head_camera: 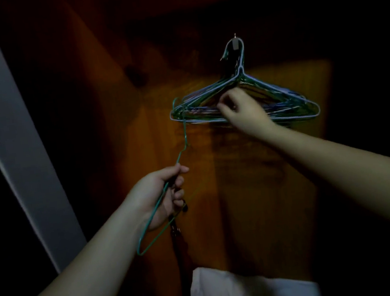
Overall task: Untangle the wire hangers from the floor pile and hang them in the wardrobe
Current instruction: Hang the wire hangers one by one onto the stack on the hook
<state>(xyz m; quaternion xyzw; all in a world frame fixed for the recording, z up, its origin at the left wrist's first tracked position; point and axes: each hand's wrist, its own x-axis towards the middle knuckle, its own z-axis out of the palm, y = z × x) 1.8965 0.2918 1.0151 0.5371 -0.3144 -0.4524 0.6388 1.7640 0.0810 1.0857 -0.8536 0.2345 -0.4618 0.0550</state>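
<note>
A: So, which step is this?

B: Pulling one free. The left hand [163, 196] grips a green hanger [161, 201] below the bunch of hangers [245, 102] on the wardrobe hook [235, 42]. Its top seems caught in the bunch; it's dark.

A: And the right hand [241, 111]?

B: Pinching wires in the bunch. Next, unhook the green one.

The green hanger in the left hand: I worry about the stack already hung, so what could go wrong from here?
The green hanger, gripped by the left hand, seems caught by its hook in the bunch of hangers. A pull could drag the bunch off its small wall hook. The right hand has fingers among the wires and might get pinched.
</note>
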